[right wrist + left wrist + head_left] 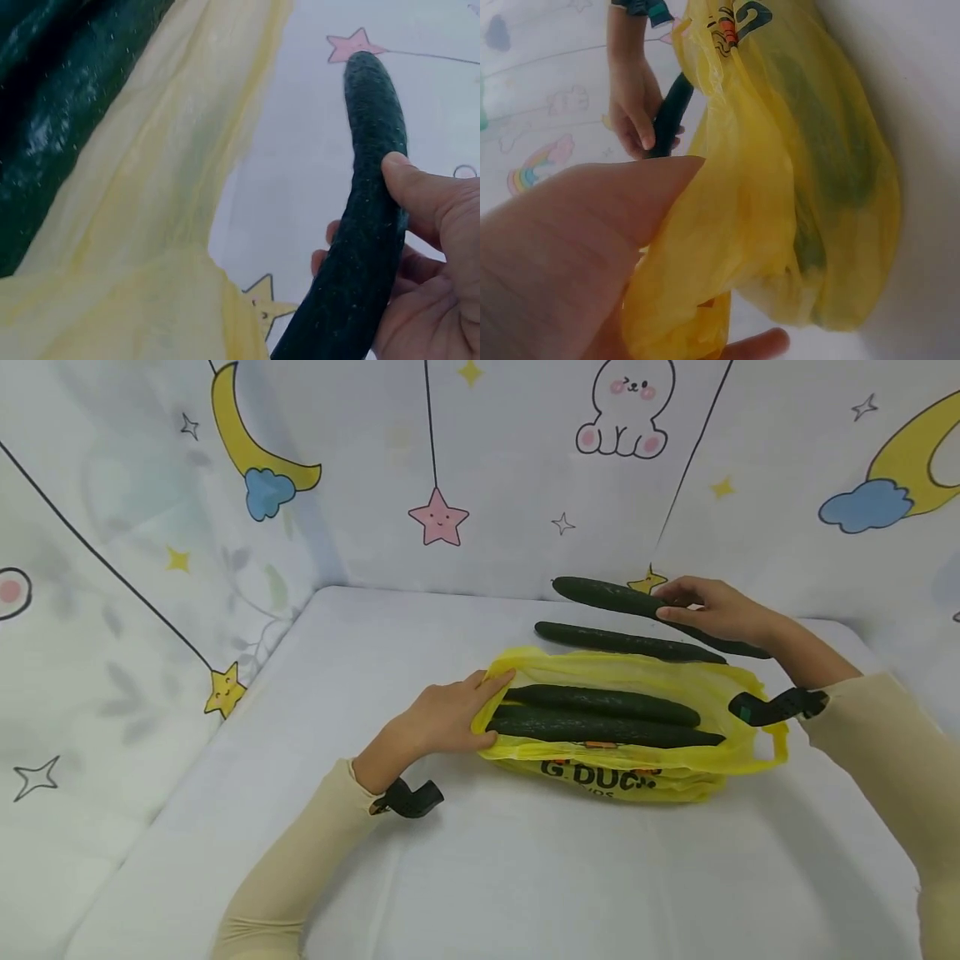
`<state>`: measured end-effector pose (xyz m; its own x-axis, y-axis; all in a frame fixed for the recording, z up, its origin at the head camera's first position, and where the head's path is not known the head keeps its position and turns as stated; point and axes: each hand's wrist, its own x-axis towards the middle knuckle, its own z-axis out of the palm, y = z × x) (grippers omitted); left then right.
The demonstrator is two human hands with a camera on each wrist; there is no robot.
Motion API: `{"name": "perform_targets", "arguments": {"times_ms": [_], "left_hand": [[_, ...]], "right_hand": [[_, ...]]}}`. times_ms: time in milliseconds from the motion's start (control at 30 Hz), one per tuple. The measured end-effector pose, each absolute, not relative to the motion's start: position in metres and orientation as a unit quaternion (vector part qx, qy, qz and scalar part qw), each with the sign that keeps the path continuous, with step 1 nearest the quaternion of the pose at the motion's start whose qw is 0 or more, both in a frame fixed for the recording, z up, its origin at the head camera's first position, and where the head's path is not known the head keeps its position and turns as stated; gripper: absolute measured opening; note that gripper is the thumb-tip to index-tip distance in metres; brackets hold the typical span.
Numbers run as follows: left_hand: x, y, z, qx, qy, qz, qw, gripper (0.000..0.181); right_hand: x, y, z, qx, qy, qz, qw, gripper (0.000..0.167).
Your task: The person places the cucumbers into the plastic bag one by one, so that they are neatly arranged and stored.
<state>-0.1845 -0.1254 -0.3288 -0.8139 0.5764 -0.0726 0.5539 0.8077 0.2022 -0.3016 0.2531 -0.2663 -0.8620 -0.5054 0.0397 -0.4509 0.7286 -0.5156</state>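
My right hand point(716, 607) grips a long dark green cucumber point(600, 594) near its middle, behind the bag. In the right wrist view the thumb lies on one side of this cucumber point(373, 142), with fingertips showing on the other. A second cucumber point(622, 641) lies between it and the yellow plastic bag point(540, 667). The bag rests on its side with a wide mouth, and two cucumbers point(607, 702) are visible inside. At the bag's left end, my left hand point(450, 714) holds the rim between thumb and fingers. In the left wrist view the thumb point(630, 195) presses on the yellow film.
A white-covered table point(315, 660) lies under everything. Behind it stands a pale cloth backdrop point(510, 443) printed with moons, stars and a cartoon animal. A loop handle point(780, 747) of the bag sticks out at its right end.
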Motion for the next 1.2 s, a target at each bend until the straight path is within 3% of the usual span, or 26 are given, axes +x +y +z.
{"name": "perform_targets", "arguments": {"times_ms": [700,933,1200], "left_hand": [[-0.184,-0.13,-0.328,0.298,0.949,0.086,0.058,0.076],[-0.185,-0.131,-0.328,0.298,0.949,0.087,0.053,0.075],[-0.185,-0.128,-0.329,0.3,0.948,0.082,0.062,0.076]], "right_hand": [[-0.248,0.215,-0.248,-0.38,0.859,-0.34,-0.039,0.032],[-0.233,0.202,-0.252,-0.438,0.821,-0.363,-0.044,0.032],[-0.219,0.195,-0.277,-0.444,0.802,-0.4,-0.021,0.036]]}}
